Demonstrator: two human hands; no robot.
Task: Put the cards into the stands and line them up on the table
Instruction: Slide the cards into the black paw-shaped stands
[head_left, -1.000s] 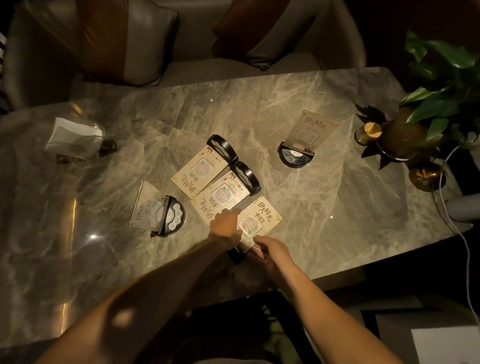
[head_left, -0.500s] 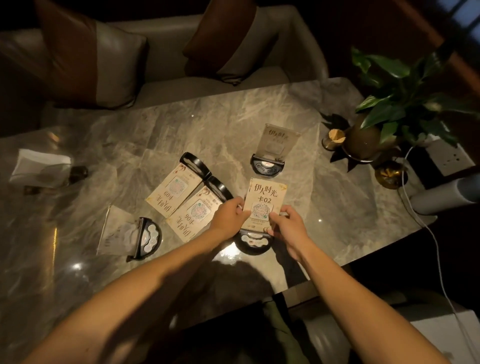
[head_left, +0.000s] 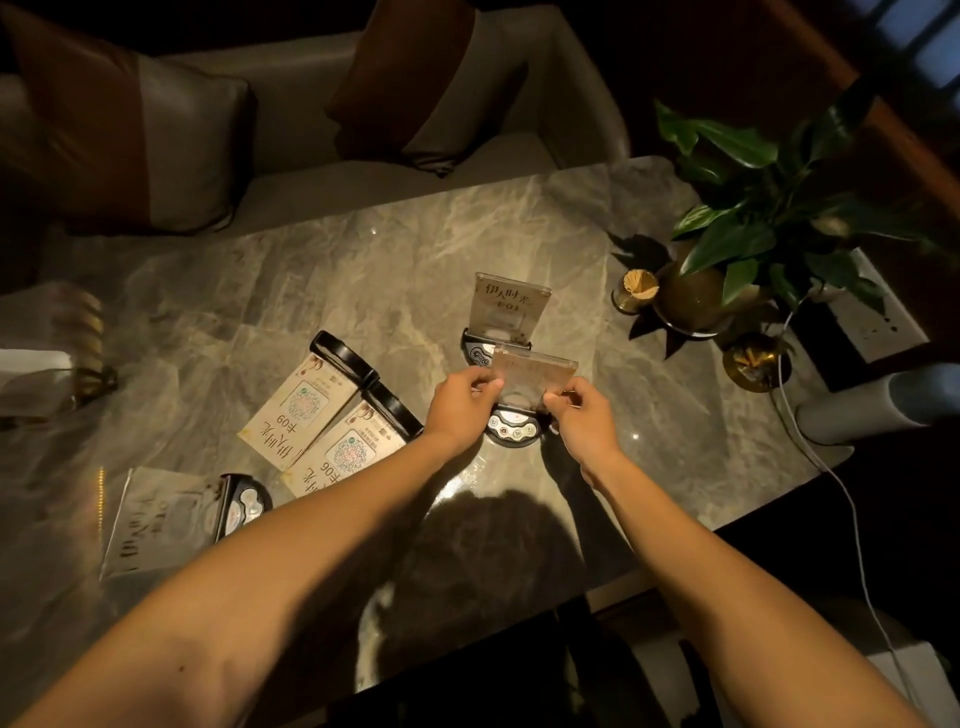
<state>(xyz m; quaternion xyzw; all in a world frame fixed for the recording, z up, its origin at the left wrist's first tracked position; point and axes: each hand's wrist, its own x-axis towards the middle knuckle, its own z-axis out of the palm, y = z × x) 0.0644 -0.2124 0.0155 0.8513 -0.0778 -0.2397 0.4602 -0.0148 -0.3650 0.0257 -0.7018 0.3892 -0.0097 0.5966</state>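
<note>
Dim light falls on a grey marble table (head_left: 291, 280) with a sofa behind it. Both hands hold one see-through card stand (head_left: 524, 389) upright near the front edge. The left hand (head_left: 460, 402) pinches its left side and the right hand (head_left: 584, 415) pinches its right side. Its round black base sits on the table between them. I think a card is inside the stand, but the glare makes it hard to tell.

One stand with a card (head_left: 506, 312) is done and stands just behind the held one. Two stands, marked 09 (head_left: 306, 405) and 06 (head_left: 348, 452), lie flat to the left, touching each other. Another stand (head_left: 171, 514) lies flat farther left, near the front edge. So most of the job is still left.

There is lots of bare table in the middle for a row. A potted plant (head_left: 748, 228), a small cup of toothpicks (head_left: 636, 291) and a white cable (head_left: 821, 457) crowd the right end.
</note>
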